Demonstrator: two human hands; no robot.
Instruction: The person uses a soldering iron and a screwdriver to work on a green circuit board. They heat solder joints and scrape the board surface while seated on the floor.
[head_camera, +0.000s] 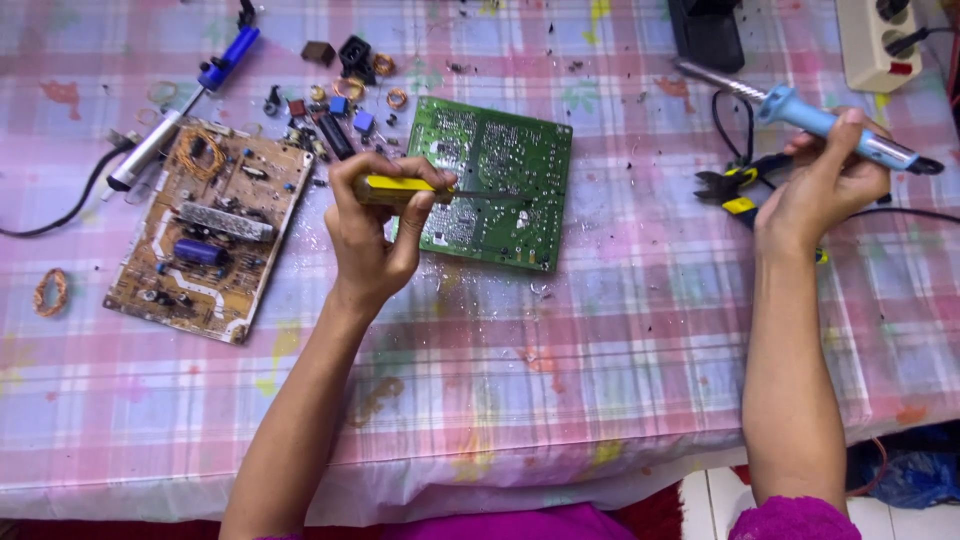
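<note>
1. The left hand comes up from the near edge of the table; its forearm rises straight and the wrist bends a little to the right. Its fingers are clamped around a yellow tool handle, and the thin dark shaft of this tool lies over the green circuit board.
2. The green circuit board lies flat near the middle of the table, closer to the far edge, with its solder side up and turned a little.
3. The right hand is raised over the right part of the table, with its forearm coming up from the near right corner. Its fingers are closed around the blue handle of a soldering iron. The metal tip points to the far left, away from the board.
4. Just under the right hand lie pliers with yellow and black handles, touching the tablecloth.
5. At the left side lies a brown circuit board, with its parts facing up.
6. Small loose parts and copper coils are scattered at the far edge, between the two boards.
7. A blue and silver suction tool lies at the far left corner.
8. A white power strip stands at the far right corner.
</note>
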